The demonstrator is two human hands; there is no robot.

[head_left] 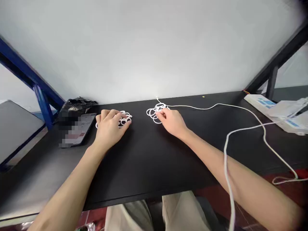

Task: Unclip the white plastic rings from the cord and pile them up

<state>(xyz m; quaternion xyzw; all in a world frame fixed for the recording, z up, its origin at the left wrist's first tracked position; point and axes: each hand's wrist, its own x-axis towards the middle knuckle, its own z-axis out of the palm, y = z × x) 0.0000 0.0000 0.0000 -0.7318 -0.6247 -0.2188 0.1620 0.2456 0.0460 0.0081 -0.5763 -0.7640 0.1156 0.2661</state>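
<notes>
Evidently both hands are at work on white cable near the back edge of the desk (149, 160). The left hand (109, 128) arches over the left cable bundle (126, 118), left of the middle of that edge, its fingers bent and its thumb apart from the forefinger; whether any fingertip grips the loops cannot be told. The right hand (174, 123) is narrowed, thumb and forefinger pinching the right cable bundle (152, 113), which lies loosely looped near the middle of the back edge. From there a thin cord (218, 104) runs toward the right end, while a thicker cord (226, 150) passes in front of the right forearm. Toward the desk's left end lie a phone (84, 130) and, nearer the back left corner, crumpled black plastic (78, 104).
</notes>
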